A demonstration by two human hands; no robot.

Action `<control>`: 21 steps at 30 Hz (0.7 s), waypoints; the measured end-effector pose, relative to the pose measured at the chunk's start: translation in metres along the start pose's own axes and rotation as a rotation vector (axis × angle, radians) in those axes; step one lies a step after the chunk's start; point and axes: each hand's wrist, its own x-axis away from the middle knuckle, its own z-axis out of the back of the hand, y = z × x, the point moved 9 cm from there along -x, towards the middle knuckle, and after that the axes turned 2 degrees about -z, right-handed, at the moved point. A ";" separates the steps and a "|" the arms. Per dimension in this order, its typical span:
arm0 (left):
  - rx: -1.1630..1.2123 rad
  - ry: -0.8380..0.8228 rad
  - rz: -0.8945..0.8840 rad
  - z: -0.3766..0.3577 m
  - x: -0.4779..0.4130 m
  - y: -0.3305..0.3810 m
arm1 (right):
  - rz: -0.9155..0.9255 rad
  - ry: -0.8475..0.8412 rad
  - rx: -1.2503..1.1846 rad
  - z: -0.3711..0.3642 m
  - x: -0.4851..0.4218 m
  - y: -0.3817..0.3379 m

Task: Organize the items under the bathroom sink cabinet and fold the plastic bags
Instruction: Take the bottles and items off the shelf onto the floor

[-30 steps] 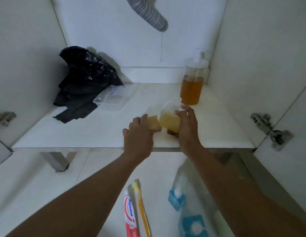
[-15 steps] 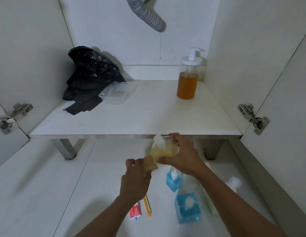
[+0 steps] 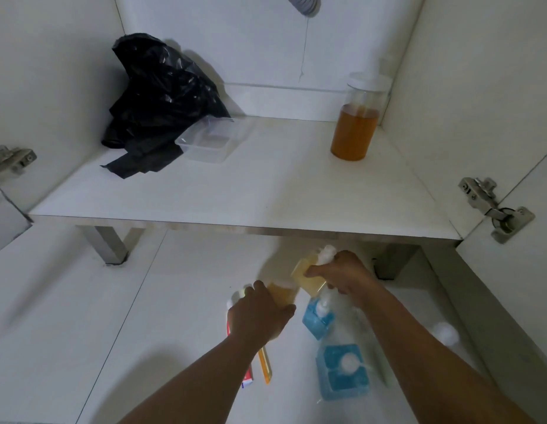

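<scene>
My right hand (image 3: 345,275) grips a yellow soap bar in a clear plastic wrap (image 3: 307,275), held low over the floor in front of the cabinet shelf (image 3: 235,197). Just left of it, my left hand (image 3: 260,316) closes on a second, bare amber soap bar (image 3: 281,295). A crumpled black plastic bag (image 3: 162,99) lies at the shelf's back left, with a clear plastic container (image 3: 209,142) against it. An amber soap dispenser (image 3: 358,123) stands at the back right.
On the floor below my hands lie a toothpaste tube (image 3: 247,379), an orange toothbrush (image 3: 264,365) and a clear bag with blue soap refills (image 3: 342,371). A grey drain hose (image 3: 303,4) hangs above. Door hinges (image 3: 492,206) flank the opening.
Both hands have pulled the two soap bars off the shelf and lowered them toward the floor, and the bars are now slightly apart.
</scene>
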 end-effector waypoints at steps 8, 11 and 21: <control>-0.017 -0.070 0.033 -0.022 -0.006 -0.005 | -0.134 -0.151 0.028 -0.021 -0.030 0.021; -0.033 -0.080 0.028 -0.024 -0.007 -0.007 | -0.146 -0.142 0.052 -0.024 -0.032 0.023; 0.083 0.246 -0.260 0.053 0.002 0.039 | 0.050 0.045 0.316 0.014 0.002 -0.012</control>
